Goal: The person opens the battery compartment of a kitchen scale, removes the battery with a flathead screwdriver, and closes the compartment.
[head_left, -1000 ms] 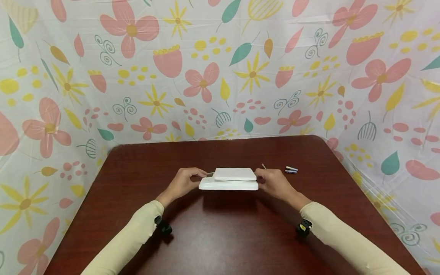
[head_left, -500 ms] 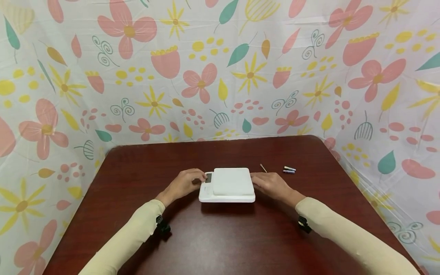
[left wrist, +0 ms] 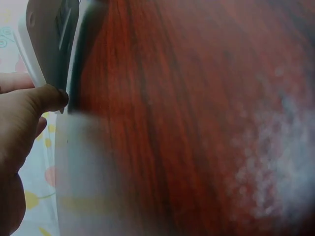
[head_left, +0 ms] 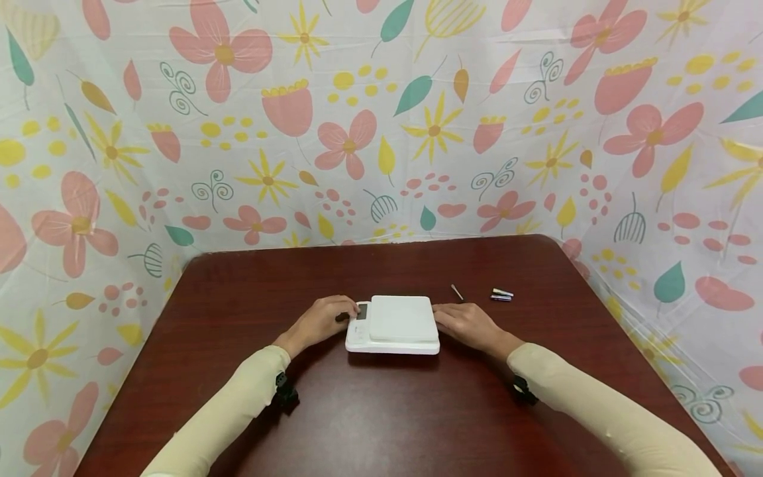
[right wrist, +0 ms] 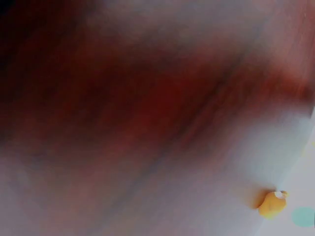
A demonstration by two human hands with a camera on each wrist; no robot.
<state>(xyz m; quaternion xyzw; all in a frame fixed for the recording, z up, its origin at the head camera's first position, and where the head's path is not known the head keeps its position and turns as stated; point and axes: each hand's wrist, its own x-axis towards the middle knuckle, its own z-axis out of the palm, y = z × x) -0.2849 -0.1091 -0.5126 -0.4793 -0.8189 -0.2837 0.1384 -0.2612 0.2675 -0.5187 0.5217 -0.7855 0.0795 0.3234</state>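
A white digital kitchen scale (head_left: 403,319), with a square raised plate and a small dark display (head_left: 361,311) on its left, is at the middle of the table. In the head view my left hand (head_left: 324,320) grips its left end beside the display. The left wrist view shows the thumb (left wrist: 51,98) against the scale's edge and part of its underside (left wrist: 51,39). My right hand (head_left: 471,326) holds the opposite edge, its fingertips partly hidden by the scale. The right wrist view is blurred and shows neither hand nor scale.
A small thin screwdriver-like stick (head_left: 457,292) lies behind my right hand. Two batteries (head_left: 502,295) lie to its right. The dark red-brown wooden table (head_left: 381,411) is backed by a flowered curtain (head_left: 381,132).
The scale has come down towards the table, tipping so that more of its top faces the head camera. Both hands moved with it, and the right hand lowered slightly.
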